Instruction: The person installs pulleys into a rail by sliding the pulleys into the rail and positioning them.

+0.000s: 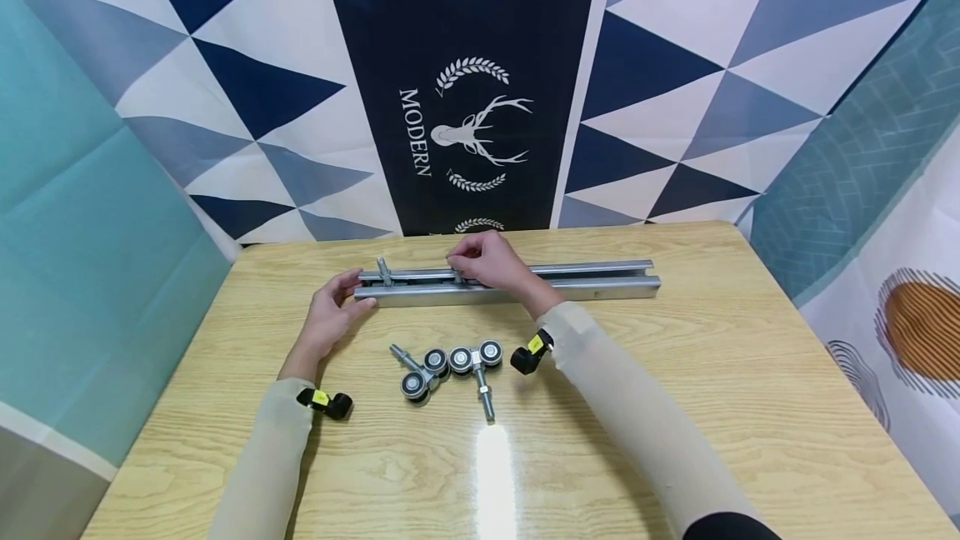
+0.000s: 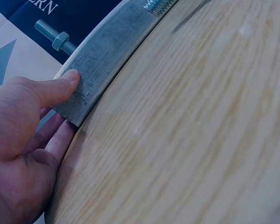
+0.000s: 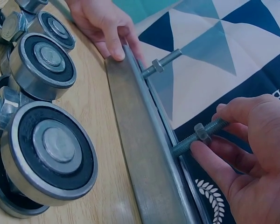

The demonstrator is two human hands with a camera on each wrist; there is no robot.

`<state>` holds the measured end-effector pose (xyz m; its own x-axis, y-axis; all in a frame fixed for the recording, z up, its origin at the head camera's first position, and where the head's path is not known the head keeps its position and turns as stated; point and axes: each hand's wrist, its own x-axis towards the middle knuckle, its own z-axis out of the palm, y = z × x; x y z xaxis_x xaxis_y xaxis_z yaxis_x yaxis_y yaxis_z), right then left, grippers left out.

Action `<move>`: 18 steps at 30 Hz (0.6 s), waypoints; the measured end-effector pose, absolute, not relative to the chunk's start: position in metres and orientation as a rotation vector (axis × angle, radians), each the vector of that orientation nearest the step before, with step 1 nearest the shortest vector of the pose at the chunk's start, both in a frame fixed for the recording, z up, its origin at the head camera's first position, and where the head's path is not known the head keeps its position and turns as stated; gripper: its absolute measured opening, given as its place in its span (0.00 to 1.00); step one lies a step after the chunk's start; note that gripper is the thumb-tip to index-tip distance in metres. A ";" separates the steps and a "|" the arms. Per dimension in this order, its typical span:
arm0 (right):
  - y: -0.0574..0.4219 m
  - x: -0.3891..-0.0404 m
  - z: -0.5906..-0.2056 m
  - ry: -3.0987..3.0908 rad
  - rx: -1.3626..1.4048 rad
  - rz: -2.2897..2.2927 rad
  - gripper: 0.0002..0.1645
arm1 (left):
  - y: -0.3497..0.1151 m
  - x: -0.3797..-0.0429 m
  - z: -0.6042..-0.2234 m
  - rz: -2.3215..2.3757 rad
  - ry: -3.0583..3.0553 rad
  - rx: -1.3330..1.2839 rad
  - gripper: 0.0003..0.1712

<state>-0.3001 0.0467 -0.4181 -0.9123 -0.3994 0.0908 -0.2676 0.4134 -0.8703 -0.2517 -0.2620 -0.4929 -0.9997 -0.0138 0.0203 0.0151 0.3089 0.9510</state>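
Observation:
A long metal channel rail (image 1: pixel 600 288) lies across the table, its slotted opening facing up. My left hand (image 1: pixel 330 315) grips the rail's left end, thumb on the front wall and fingers round the end and behind. Near that end a threaded bolt with a nut (image 2: pixel 60 41) stands up out of the slot. Farther along the rail, my right hand (image 1: pixel 491 261) pinches a second threaded bolt (image 3: pixel 200 136), which also carries a nut and rises from the slot. Whatever the two bolts are joined to is hidden inside the rail.
Two roller trolleys lie on the wooden table (image 1: pixel 675 407) in front of the rail. The left trolley (image 1: pixel 414 384) has its bolt pointing back and left, while the right trolley (image 1: pixel 480 367) points its bolt toward me. Behind the table hangs a patterned cloth (image 1: pixel 285 107).

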 end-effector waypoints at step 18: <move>0.050 -0.293 -0.408 2.472 -0.625 -1.470 0.14 | -0.262 -0.250 -0.496 -1.820 -2.523 -0.003 0.38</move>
